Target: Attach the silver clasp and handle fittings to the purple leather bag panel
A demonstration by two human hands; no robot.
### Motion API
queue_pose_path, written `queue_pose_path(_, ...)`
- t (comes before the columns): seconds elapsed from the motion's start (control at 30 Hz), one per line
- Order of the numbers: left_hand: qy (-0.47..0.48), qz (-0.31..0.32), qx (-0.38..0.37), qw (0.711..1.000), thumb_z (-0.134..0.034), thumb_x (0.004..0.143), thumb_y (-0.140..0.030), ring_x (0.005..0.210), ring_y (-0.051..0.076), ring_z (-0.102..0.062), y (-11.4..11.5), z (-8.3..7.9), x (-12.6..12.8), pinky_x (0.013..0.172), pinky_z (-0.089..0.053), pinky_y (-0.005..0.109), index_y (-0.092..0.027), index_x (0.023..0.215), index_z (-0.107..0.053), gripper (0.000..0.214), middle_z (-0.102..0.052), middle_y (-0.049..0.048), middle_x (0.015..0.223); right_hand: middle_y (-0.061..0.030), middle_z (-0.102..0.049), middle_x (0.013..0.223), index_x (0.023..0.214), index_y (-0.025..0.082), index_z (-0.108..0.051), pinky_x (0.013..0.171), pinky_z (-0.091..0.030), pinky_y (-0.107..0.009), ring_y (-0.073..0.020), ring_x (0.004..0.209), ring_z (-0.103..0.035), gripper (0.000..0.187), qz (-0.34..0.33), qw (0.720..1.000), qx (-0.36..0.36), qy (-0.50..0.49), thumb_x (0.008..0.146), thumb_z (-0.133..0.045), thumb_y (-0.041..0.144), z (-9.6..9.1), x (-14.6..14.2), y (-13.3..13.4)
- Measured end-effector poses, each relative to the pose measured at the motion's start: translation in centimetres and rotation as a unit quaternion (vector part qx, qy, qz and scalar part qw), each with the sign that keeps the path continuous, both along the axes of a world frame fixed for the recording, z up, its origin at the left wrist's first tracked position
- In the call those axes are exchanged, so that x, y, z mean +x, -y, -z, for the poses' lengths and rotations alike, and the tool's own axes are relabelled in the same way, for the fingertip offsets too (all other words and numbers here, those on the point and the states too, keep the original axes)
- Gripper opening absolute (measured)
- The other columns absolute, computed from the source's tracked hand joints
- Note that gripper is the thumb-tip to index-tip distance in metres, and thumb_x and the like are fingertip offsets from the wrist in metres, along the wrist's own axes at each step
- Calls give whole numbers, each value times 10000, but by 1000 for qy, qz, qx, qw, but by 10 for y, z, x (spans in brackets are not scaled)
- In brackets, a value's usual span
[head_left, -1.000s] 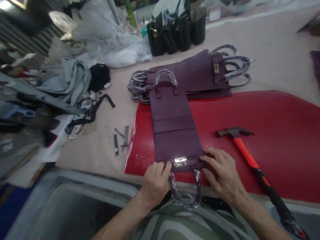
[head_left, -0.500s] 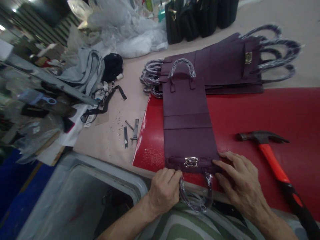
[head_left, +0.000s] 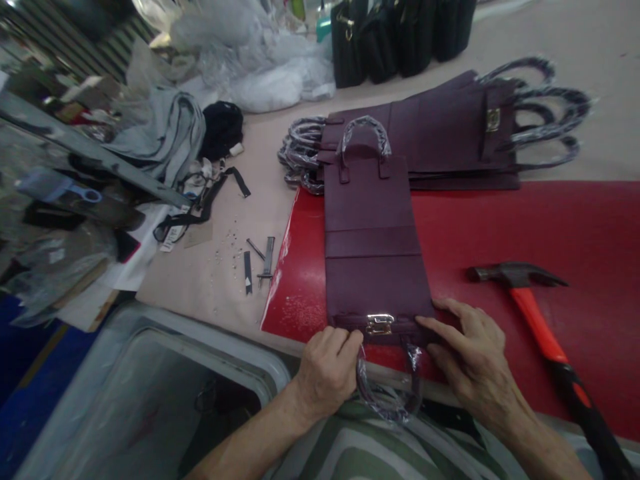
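At the left on the pale table, loose small metal tools, out of hand. Next, left hand, curled closed, seemingly around the near left edge of the purple bag panel. Between both hands, near end of that panel, flat on the red mat, gold clasp apparently fitted, handles already film-wrapped; remaining work hard to judge. Then right hand, loosely open, touching the near right corner without clear hold. Farther right, untouched hammer across the mat.
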State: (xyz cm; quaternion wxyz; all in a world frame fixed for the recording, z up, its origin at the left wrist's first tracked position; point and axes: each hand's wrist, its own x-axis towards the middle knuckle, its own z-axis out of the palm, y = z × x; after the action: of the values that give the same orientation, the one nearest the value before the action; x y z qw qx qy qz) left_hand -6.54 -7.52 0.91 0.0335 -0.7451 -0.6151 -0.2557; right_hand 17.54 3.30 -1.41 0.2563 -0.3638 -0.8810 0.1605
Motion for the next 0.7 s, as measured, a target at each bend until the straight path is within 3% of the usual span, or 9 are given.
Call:
queue_pose_path(0.23, 19, -29, -2, 999, -451, 996, -115, 746, 201, -582, -1, 6, 2, 666, -501, 326, -123, 1151, -588, 207, -624, 60, 820, -132, -500, 1341, 1168, 269, -635, 954, -392, -657, -359, 1208, -502, 247, 7, 1000, -19, -16, 1002, -452, 277, 1, -2, -2)
queue_pose_path(0.33, 12, -62, -42, 997, -495, 1009, -184, 785, 202, -602, -7, 3, 5, 667, -506, 311, -139, 1198, -564, 206, -625, 55, 857, -128, -493, 1353, 1167, 267, -639, 996, -359, -681, -357, 1240, -484, 246, 12, 999, -29, -24, 993, -465, 282, -1, -3, 1)
queue_pose_path(0.47, -20, -74, -120, 990, -555, 981, -201, 801, 212, -608, -15, -5, 8, 620, -489, 295, -182, 1159, -567, 180, -608, 36, 869, -114, -483, 1368, 1172, 278, -642, 1040, -332, -684, -347, 1271, -467, 258, 22, 998, -49, -32, 977, -473, 271, -4, -4, 4)
queue_pose_path(0.7, -21, -80, -189, 979, -619, 917, -153, 852, 233, -603, -26, -18, 7, 638, -490, 304, -207, 1025, -595, 124, -593, 40, 904, -104, -501, 1387, 1161, 276, -622, 1090, -298, -663, -329, 1309, -448, 258, 33, 997, -57, -46, 947, -488, 221, -6, -5, 10)
